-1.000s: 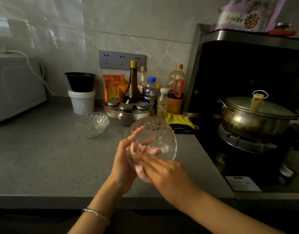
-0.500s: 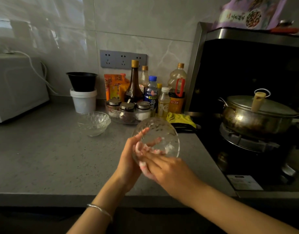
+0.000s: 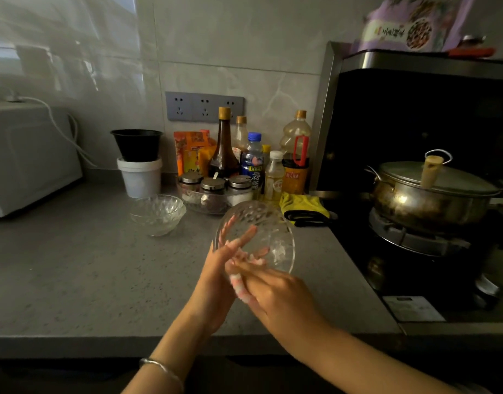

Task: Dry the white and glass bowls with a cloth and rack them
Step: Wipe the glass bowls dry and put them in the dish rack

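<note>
Carefully, left of the pot [image 3: 420,200], the left hand [image 3: 216,271] pinches the likely slick, breakable glass bowl [image 3: 261,223] by its rim while the right hand [image 3: 278,294] grips a cloth [image 3: 239,288] against it.

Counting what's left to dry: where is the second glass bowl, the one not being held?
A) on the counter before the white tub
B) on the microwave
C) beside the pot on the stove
A: the second glass bowl sits upright on the counter, just in front of the white tub.
</note>
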### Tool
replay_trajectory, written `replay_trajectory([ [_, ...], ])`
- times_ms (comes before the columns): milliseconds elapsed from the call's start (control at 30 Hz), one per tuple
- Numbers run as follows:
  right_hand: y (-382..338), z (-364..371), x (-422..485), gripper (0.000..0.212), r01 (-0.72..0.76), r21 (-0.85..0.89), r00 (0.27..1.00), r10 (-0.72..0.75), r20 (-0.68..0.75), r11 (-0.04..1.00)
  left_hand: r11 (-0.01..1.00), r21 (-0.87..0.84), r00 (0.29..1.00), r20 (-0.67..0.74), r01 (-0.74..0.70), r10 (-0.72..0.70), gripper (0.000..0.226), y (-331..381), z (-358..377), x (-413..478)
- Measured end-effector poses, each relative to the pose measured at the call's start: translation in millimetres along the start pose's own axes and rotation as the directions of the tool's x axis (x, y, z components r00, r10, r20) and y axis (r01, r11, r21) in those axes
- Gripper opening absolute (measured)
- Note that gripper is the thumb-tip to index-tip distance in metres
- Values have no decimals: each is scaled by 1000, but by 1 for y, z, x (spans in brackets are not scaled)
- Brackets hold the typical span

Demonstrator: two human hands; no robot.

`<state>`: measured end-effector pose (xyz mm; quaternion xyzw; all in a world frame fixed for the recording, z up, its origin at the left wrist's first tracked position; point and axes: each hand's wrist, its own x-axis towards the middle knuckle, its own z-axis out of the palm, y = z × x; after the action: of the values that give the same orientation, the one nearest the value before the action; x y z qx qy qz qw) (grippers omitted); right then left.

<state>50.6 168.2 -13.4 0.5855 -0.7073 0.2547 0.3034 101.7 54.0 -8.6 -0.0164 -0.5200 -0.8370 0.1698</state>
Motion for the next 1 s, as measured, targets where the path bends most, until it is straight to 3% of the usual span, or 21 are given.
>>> replay_trajectory([
  [67, 19, -8, -5, 26, 163, -132, 980, -144, 139, 978, 999, -24, 999, 3, 44, -44, 68, 7, -9, 3],
  [133, 38, -15, -7, 30, 293, -286, 943, -227, 243, 912, 994, -39, 994, 26, 105, -104, 86, 13, -15, 5],
  [200, 37, -15, -6, 21, 282, -388, 954, -216, 206, 877, 992, -30, 991, 54, 126, -124, 101, 11, -13, 6],
  [233, 30, -13, -4, 28, 225, -390, 972, -180, 150, 893, 993, -42, 992, 63, 110, -108, 103, 7, -8, 5],
  [333, 1, -12, 10, 37, -27, -224, 1000, 29, 5, 974, 991, -120, 994, 93, 62, -51, 96, -8, 11, 2],
  [400, -6, -8, 14, 42, -120, -84, 993, 121, 10, 989, 987, -155, 998, 48, 45, -38, 81, -12, 18, 2],
  [433, -3, -8, 13, 41, -107, -57, 993, 109, 33, 993, 989, -140, 999, 18, 35, -33, 71, -10, 18, 2],
  [500, 11, -12, 6, 31, 55, -139, 992, -38, 120, 989, 989, -118, 996, 1, 89, -89, 65, -3, 9, 3],
  [533, 24, -15, 1, 26, 190, -230, 969, -144, 203, 954, 985, -109, 991, 17, 137, -136, 65, 3, 2, 3],
  [600, 53, -30, -1, 45, 421, -422, 878, -245, 410, 803, 968, -48, 968, 64, 247, -244, 59, 14, -8, 3],
  [700, 78, -50, 7, 61, 547, -650, 823, -197, 533, 528, 899, 26, 894, 93, 437, -438, 54, 21, -12, 5],
  [800, 78, -42, 11, 61, 599, -685, 795, -202, 572, 415, 864, -6, 857, 125, 504, -499, 62, 21, -9, 7],
  [833, 73, -39, 12, 65, 594, -667, 796, -208, 568, 451, 875, -35, 870, 125, 483, -476, 65, 21, -9, 8],
  [933, 65, -39, 9, 77, 522, -487, 824, -265, 501, 700, 904, -80, 906, 88, 420, -413, 64, 23, -11, 10],
  [1000, 59, -45, 6, 81, 482, -447, 838, -248, 486, 754, 912, -71, 914, 64, 404, -400, 61, 27, -13, 9],
])
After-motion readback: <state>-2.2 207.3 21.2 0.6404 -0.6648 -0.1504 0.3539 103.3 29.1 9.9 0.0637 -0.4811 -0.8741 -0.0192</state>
